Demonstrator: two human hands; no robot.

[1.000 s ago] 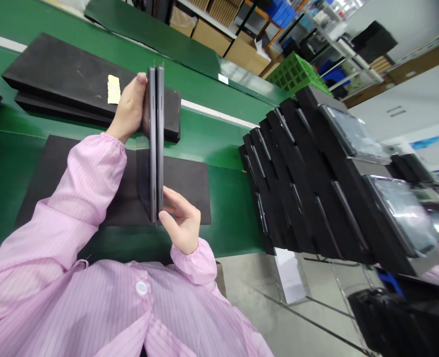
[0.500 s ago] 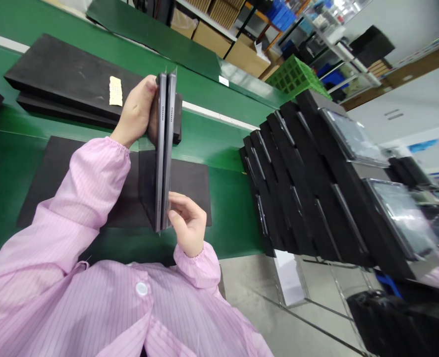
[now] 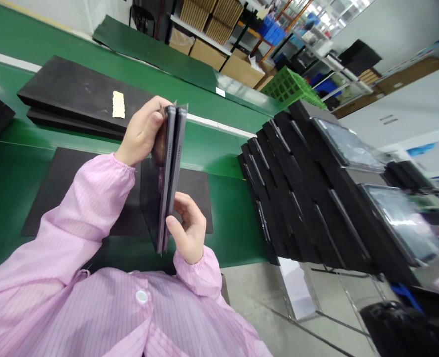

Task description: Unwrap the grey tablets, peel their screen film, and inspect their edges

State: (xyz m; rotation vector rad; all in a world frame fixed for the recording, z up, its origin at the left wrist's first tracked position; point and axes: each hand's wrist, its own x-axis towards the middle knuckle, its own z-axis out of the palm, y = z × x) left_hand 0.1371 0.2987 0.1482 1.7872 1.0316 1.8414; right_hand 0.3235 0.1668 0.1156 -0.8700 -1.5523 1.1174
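Two thin grey tablets (image 3: 173, 173) stand on edge, side by side, above a dark mat (image 3: 195, 198) on the green table (image 3: 227, 213). Clear film sticks out at their upper ends. My left hand (image 3: 141, 130) is wrapped round the upper part of the tablets, its thumb on the left face. At the lower part, my right hand (image 3: 188, 228) grips their right side with bent fingers, some hidden behind the edge. A narrow gap shows between the two tablets near the top.
Black foam slabs (image 3: 82, 94) with a yellow label lie behind my left hand. At the right stands a tall stack of black foam trays (image 3: 297, 188) holding tablets. Farther back are a green crate (image 3: 292, 88) and cardboard boxes (image 3: 208, 53). A pink sleeve shows at the right edge.
The view has shifted, and the tablets and both hands appear slightly lower and to the right. Both hands keep hold of the tablets, and the right thumb now lies across their lower edges.
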